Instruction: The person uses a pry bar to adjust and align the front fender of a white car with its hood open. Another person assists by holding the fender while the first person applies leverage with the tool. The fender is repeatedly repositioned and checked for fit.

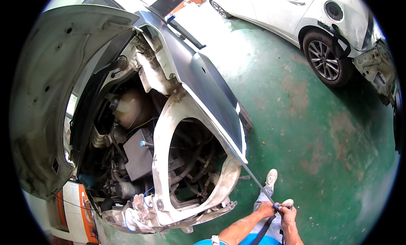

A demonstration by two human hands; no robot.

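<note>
Both my hands are low in the picture, in front of my legs, closed around the lower end of a long thin grey strip (pixel 259 182). My left hand (pixel 265 209) and my right hand (pixel 288 213) meet there, with a small blue piece (pixel 276 207) between them; its kind I cannot make out. From my hands the strip slants up and left along the edge of the car's dark grey fender (pixel 211 92). Left of it is a dirty white headlight-opening frame (pixel 160 139) with a large oval hole, through which hoses show.
The raised hood (pixel 38 97) fills the left. In the engine bay are a yellowed coolant tank (pixel 133 107) and a grey box (pixel 137 154). A whitish glove-like cloth (pixel 137 213) lies on the front edge. A damaged white car (pixel 279 12) stands beyond the green floor (pixel 292 130).
</note>
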